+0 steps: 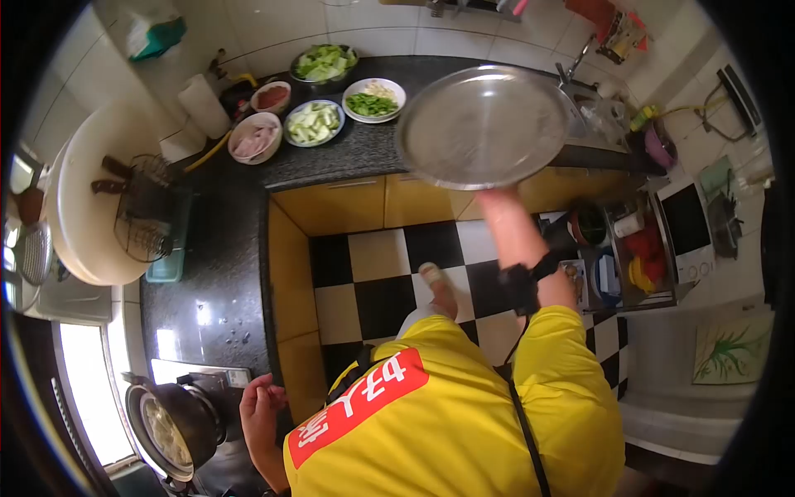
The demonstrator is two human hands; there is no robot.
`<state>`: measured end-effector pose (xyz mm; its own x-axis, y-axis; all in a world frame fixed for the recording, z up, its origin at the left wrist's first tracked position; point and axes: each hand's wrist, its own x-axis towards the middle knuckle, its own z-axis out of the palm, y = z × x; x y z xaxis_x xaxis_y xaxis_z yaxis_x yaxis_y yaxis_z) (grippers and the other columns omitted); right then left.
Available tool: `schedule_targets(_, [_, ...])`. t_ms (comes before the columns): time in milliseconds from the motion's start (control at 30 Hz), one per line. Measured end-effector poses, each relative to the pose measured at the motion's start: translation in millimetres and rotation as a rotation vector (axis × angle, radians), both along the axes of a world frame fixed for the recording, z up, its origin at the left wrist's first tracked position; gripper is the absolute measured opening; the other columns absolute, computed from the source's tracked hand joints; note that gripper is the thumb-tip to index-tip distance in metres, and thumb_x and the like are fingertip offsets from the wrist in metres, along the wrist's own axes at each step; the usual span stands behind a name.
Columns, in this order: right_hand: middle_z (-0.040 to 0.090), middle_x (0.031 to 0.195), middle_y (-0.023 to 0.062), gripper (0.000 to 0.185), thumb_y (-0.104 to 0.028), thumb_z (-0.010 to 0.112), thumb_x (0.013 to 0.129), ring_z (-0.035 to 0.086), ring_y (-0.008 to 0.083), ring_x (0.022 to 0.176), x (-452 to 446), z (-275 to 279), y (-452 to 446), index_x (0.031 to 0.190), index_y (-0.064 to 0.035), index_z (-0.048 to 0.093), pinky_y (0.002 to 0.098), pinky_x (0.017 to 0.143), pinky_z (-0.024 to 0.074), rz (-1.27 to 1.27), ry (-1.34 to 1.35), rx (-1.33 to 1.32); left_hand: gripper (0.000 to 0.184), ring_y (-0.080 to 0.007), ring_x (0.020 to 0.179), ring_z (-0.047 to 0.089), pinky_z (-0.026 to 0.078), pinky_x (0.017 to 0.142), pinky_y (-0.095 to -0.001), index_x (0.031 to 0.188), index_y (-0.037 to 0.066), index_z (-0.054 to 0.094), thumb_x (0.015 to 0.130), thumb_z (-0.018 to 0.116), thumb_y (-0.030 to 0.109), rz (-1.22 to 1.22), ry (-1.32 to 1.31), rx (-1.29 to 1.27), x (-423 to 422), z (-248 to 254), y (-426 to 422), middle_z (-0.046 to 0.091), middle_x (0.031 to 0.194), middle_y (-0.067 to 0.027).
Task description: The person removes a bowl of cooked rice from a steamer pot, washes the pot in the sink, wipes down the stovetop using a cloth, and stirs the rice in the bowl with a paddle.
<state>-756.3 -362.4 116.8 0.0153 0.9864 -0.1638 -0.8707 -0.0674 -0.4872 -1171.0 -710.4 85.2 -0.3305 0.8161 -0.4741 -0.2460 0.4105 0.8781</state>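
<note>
My right hand (497, 199) grips the near edge of a large round metal tray (484, 124), held out over the counter's edge close to the sink. The tray hides most of those fingers. My left hand (262, 400) hangs beside the counter edge near the stove, loosely curled, with nothing seen in it. Left of it, a pot (170, 431) with pale food and liquid inside stands on the stove.
On the dark counter (219, 273) stand a bowl of pale sliced meat (255, 138), a small bowl of reddish meat (271, 98), a plate of cut green vegetable (314, 123), a plate of chopped greens (373, 101) and leafy greens (325, 63). A faucet (577, 60) is behind the tray.
</note>
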Motion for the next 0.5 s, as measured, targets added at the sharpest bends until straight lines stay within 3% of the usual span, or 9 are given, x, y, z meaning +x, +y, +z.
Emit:
schedule_targets(100, [0.053,0.119,0.009,0.049,-0.023,0.06,0.086,0.054,0.0215,0.106,109.2,-3.5,63.3,0.128,-0.0089,0.039,0.0364,0.091,0.0469,-0.277,-0.229,0.11,0.023,-0.0093,0.069,0.057,0.045,0.061,-0.0218,0.109,0.004,0.054,0.096,0.043,0.019,-0.022,-0.003,0.023,41.2,-10.5,40.2,0.06,0.08,-0.0025])
schedule_targets(167, [0.054,0.109,0.0078,0.041,-0.02,0.059,0.088,0.057,0.0202,0.095,183.4,-7.3,113.8,0.122,-0.0077,0.041,0.0335,0.08,0.0509,-0.469,-0.443,0.228,0.022,-0.0088,0.07,0.056,0.045,0.062,-0.0217,0.108,0.004,0.054,0.096,0.044,0.02,-0.018,0.02,0.005,75.4,-19.6,73.4,0.059,0.08,-0.0019])
schedule_targets(267, [0.052,0.099,0.007,0.037,-0.025,0.058,0.09,0.056,0.0159,0.079,284.2,-16.7,196.1,0.116,-0.0051,0.041,0.0291,0.064,0.0499,-0.491,-0.884,0.287,0.023,-0.0092,0.07,0.056,0.046,0.064,-0.0236,0.108,0.004,0.054,0.095,0.048,0.022,0.027,0.032,-0.05,135.5,-29.3,130.7,0.057,0.081,-0.0017])
schedule_targets(300, [0.052,0.099,0.007,0.037,-0.025,0.058,0.09,0.056,0.0159,0.079,307.3,-19.3,221.7,0.116,-0.0051,0.041,0.0291,0.064,0.0499,-0.469,-0.886,0.291,0.024,-0.0103,0.072,0.057,0.046,0.065,-0.0238,0.108,0.004,0.054,0.095,0.048,0.023,0.053,-0.028,-0.012,158.4,-32.9,150.0,0.057,0.081,-0.0014])
schedule_targets(367, [0.055,0.096,0.0104,0.044,-0.032,0.067,0.08,0.057,0.0205,0.085,349.4,-27.8,259.0,0.111,-0.0061,0.049,0.0331,0.073,0.0487,-0.477,-1.493,0.025,0.025,-0.0112,0.076,0.059,0.046,0.067,-0.0239,0.108,0.005,0.054,0.094,0.049,0.025,0.089,-0.034,-0.046,200.3,-32.8,183.4,0.059,0.083,-0.0022])
schedule_targets(433, [0.057,0.098,0.0154,0.05,-0.037,0.073,0.071,0.057,0.0299,0.09,402.5,-68.1,308.8,0.107,-0.0072,0.054,0.038,0.081,0.0458,-0.651,-1.967,0.166,0.026,-0.0116,0.078,0.06,0.046,0.068,-0.024,0.11,0.005,0.054,0.094,0.049,0.025,0.016,0.025,-0.148,239.0,-19.7,212.2,0.061,0.086,-0.003])
schedule_targets(467, [0.057,0.104,0.0186,0.053,-0.039,0.073,0.068,0.054,0.0366,0.096,413.0,-78.8,321.5,0.107,-0.0081,0.056,0.0407,0.085,0.0434,-0.587,-2.02,0.116,0.027,-0.012,0.08,0.06,0.046,0.069,-0.0242,0.111,0.005,0.054,0.094,0.049,0.025,-0.056,0.086,-0.21,255.5,-14.7,225.4,0.062,0.088,-0.0038])
schedule_targets(500, [0.056,0.107,0.0178,0.052,-0.037,0.075,0.067,0.052,0.0355,0.101,424.4,-95.8,335.4,0.106,-0.0093,0.056,0.0411,0.087,0.0429,-0.59,-2.112,0.092,0.027,-0.012,0.08,0.06,0.046,0.069,-0.0242,0.111,0.005,0.054,0.094,0.049,0.025,-0.035,0.083,-0.218,268.4,-10.3,231.1,0.062,0.088,-0.0038])
